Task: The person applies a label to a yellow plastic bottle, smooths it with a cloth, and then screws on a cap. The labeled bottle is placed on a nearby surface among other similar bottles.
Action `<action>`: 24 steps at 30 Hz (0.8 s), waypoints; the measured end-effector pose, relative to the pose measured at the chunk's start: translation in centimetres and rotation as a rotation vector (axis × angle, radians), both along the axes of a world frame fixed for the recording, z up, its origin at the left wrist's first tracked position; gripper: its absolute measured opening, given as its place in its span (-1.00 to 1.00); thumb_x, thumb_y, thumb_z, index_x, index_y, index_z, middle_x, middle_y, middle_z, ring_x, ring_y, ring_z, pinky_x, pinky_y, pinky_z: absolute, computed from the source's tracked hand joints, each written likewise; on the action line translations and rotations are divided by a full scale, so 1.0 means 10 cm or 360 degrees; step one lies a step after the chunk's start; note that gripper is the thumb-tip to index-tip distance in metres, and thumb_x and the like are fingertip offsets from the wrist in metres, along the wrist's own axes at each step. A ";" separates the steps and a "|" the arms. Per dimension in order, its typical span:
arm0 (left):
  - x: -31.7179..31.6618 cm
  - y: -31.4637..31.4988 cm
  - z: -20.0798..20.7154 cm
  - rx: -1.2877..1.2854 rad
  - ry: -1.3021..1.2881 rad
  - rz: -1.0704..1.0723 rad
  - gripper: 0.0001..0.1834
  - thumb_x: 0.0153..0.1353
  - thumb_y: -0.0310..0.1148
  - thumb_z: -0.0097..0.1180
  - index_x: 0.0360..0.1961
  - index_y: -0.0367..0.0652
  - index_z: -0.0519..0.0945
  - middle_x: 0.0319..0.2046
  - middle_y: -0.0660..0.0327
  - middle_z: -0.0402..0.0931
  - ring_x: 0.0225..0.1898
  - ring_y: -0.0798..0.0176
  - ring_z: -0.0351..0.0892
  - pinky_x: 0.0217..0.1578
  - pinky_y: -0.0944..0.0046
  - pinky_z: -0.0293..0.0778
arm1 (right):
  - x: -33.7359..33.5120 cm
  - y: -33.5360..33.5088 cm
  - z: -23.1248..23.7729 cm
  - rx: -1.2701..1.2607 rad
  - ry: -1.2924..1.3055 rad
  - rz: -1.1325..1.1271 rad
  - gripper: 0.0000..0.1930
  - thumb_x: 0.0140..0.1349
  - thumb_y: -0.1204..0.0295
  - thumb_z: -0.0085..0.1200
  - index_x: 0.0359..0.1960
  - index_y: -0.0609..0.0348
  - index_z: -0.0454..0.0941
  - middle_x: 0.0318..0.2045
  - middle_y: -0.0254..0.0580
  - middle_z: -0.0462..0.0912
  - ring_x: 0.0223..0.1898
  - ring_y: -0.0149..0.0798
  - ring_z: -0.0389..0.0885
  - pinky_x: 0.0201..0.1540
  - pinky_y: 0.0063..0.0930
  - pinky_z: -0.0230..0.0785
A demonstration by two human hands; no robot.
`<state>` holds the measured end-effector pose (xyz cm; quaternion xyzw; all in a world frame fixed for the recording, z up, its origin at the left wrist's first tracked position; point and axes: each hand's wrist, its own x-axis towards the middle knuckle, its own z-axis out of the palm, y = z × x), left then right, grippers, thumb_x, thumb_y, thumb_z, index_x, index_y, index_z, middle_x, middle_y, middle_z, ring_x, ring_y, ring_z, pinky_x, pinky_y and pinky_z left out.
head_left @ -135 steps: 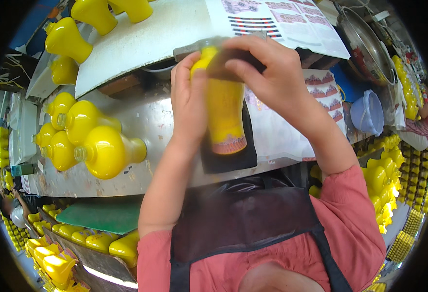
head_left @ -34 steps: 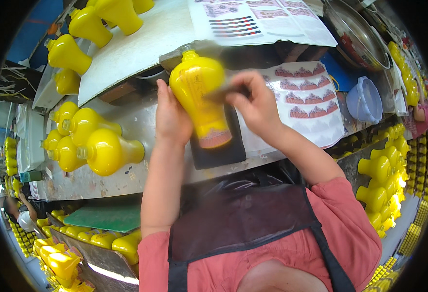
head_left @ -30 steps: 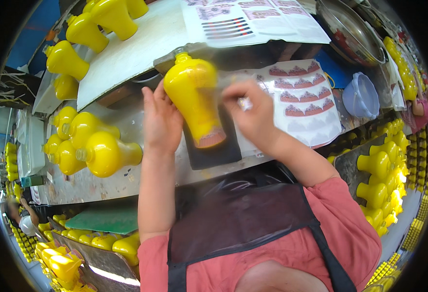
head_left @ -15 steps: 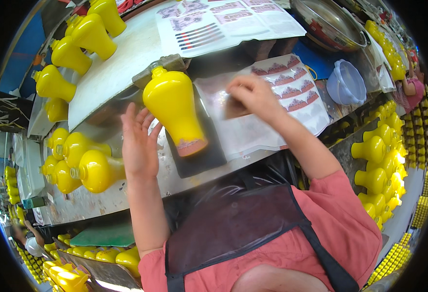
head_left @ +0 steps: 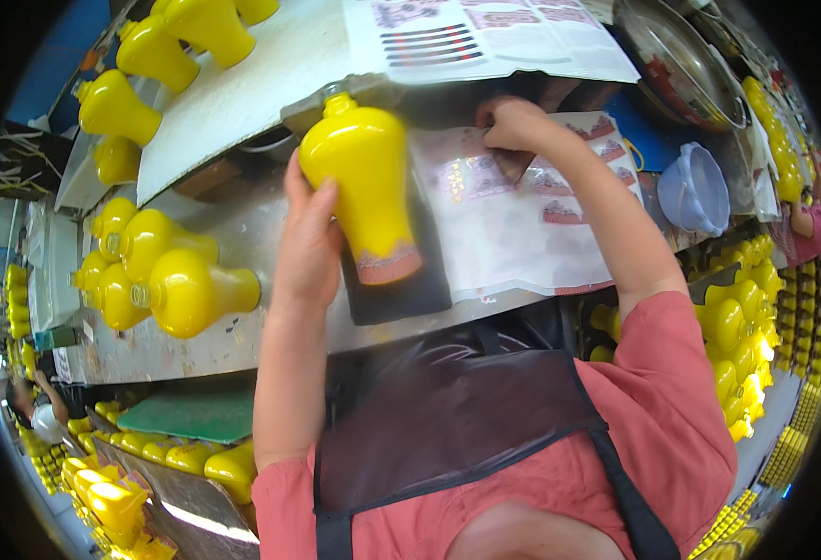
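Observation:
A glossy yellow bottle (head_left: 359, 168) lies on its side, its neck toward a dark block (head_left: 312, 110) and its body over a black pad (head_left: 401, 303). Around its base runs a pinkish patterned band (head_left: 389, 262). My left hand (head_left: 309, 238) grips the bottle's left side, thumb on top and fingers partly hidden behind it. Farther right, my right hand (head_left: 520, 126) is closed on a small brown flat piece (head_left: 513, 165), whose exact kind I cannot make out. That hand is over a pale sheet (head_left: 485, 247) printed with several pinkish-brown crown-like decals (head_left: 564, 213).
Several yellow bottles (head_left: 200, 294) lie at the left, more (head_left: 116, 107) on the white board (head_left: 270, 70). Another printed sheet (head_left: 522, 56) covers the board's right part. A lavender bucket (head_left: 693, 191) and a metal basin (head_left: 681, 61) stand at right. People work at both far sides.
My left hand, open beside the bottle before, now grips its side. My right hand has moved away from me and to the right over the sheet, with the brown piece. The view has shifted.

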<state>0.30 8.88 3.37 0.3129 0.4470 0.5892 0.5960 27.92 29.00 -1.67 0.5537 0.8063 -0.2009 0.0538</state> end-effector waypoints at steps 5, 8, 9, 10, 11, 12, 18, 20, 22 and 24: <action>0.07 0.04 -0.12 0.0116 -0.0168 0.0011 -0.17 0.54 -0.23 0.03 0.62 -0.02 -0.19 0.49 0.15 0.11 0.49 0.12 0.13 0.49 0.09 0.05 | -0.04 0.11 0.07 -0.0132 -0.0044 0.0100 -0.61 -0.04 0.32 0.32 -0.10 0.06 0.69 -0.17 0.00 0.73 -0.09 -0.04 0.70 -0.01 -0.22 0.54; 0.06 0.04 -0.13 0.0091 -0.0155 0.0019 -0.23 0.54 -0.20 0.03 0.60 -0.01 -0.10 0.45 0.17 0.18 0.47 0.13 0.19 0.47 0.09 0.12 | -0.03 0.13 0.12 -0.0226 -0.0015 0.0121 -0.62 -0.02 0.33 0.32 -0.11 0.09 0.67 -0.20 -0.01 0.72 -0.14 -0.07 0.69 -0.06 -0.24 0.53; 0.07 0.04 -0.13 0.0061 -0.0146 0.0057 -0.29 0.55 -0.20 0.01 0.57 0.00 -0.01 0.42 0.19 0.25 0.44 0.15 0.25 0.45 0.08 0.19 | -0.01 0.13 0.14 -0.0231 0.0042 0.0132 -0.62 -0.02 0.33 0.32 -0.11 0.10 0.66 -0.21 -0.01 0.71 -0.15 -0.08 0.69 -0.08 -0.24 0.53; 0.07 0.04 -0.14 0.0055 -0.0138 0.0073 -0.36 0.56 -0.20 -0.01 0.55 0.02 0.08 0.38 0.21 0.31 0.42 0.17 0.31 0.43 0.08 0.26 | 0.01 0.12 0.13 -0.0193 0.0132 0.0132 -0.60 -0.02 0.30 0.36 -0.10 0.13 0.65 -0.26 -0.02 0.70 -0.18 -0.10 0.67 -0.13 -0.23 0.52; 0.07 0.04 -0.15 0.0044 -0.0135 0.0090 -0.36 0.56 -0.20 0.00 0.55 0.02 0.08 0.38 0.21 0.32 0.41 0.17 0.32 0.42 0.08 0.26 | 0.02 0.10 0.12 -0.0134 0.0184 0.0160 -0.60 0.00 0.30 0.36 -0.10 0.13 0.65 -0.26 0.00 0.70 -0.20 -0.07 0.68 -0.13 -0.23 0.52; 0.07 0.05 -0.15 0.0058 -0.0135 0.0087 -0.36 0.56 -0.20 0.00 0.55 0.02 0.08 0.38 0.21 0.32 0.41 0.17 0.32 0.42 0.08 0.27 | 0.04 0.08 0.09 -0.0097 0.0210 0.0162 -0.61 0.01 0.29 0.37 -0.11 0.14 0.65 -0.25 0.02 0.71 -0.21 -0.05 0.69 -0.14 -0.22 0.52; 0.04 0.06 -0.20 0.0096 -0.0078 0.0042 -0.37 0.58 -0.19 -0.03 0.55 0.02 0.07 0.38 0.21 0.32 0.39 0.17 0.36 0.39 0.08 0.32 | 0.05 -0.21 -0.12 0.0622 0.0133 0.0279 -0.81 0.14 0.35 0.28 -0.25 0.14 0.70 -0.25 0.06 0.73 -0.23 0.12 0.70 -0.14 -0.08 0.54; 0.03 0.06 -0.20 0.0100 -0.0074 0.0023 -0.38 0.58 -0.19 -0.04 0.55 0.02 0.07 0.38 0.21 0.32 0.39 0.17 0.36 0.39 0.08 0.32 | 0.03 -0.35 -0.08 0.0882 0.0096 0.0285 -0.87 0.14 0.38 0.25 -0.32 0.13 0.71 -0.28 0.04 0.72 -0.23 0.12 0.71 -0.15 -0.04 0.54; 0.03 0.07 -0.21 0.0112 -0.0076 0.0015 -0.38 0.58 -0.18 -0.04 0.55 0.02 0.07 0.38 0.20 0.32 0.39 0.17 0.36 0.39 0.08 0.32 | -0.01 -0.50 0.07 0.1003 0.0011 0.0266 -0.91 0.16 0.39 0.23 -0.36 0.11 0.71 -0.36 0.00 0.71 -0.26 0.08 0.71 -0.20 -0.04 0.55; 0.02 0.07 -0.21 0.0100 -0.0059 0.0001 -0.38 0.59 -0.18 -0.06 0.55 0.02 0.07 0.39 0.20 0.32 0.40 0.16 0.35 0.39 0.07 0.32 | -0.04 -0.64 0.36 0.0990 0.0208 0.0414 -0.90 0.22 0.39 0.22 -0.32 0.11 0.71 -0.38 -0.04 0.71 -0.31 0.05 0.71 -0.24 -0.13 0.54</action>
